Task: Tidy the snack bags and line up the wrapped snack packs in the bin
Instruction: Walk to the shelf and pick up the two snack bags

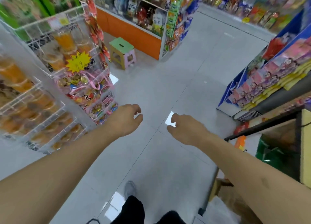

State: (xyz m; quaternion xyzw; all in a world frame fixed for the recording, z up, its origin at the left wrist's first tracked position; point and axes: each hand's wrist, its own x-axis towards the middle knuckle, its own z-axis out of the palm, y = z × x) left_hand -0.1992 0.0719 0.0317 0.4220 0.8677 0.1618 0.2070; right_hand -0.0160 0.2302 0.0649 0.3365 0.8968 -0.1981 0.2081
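Snack bags (pixel 262 82) stacked on blue shelf (pixel 235 87) at right, well apart from both hands. Left hand (pixel 126 118) and right hand (pixel 186 129) loosely curled, holding nothing, over floor (pixel 168 72). Likely between steps; next, reaching shelf.

Green-topped stool (pixel 121 45) on grey, seemingly tiled floor (pixel 168 89)
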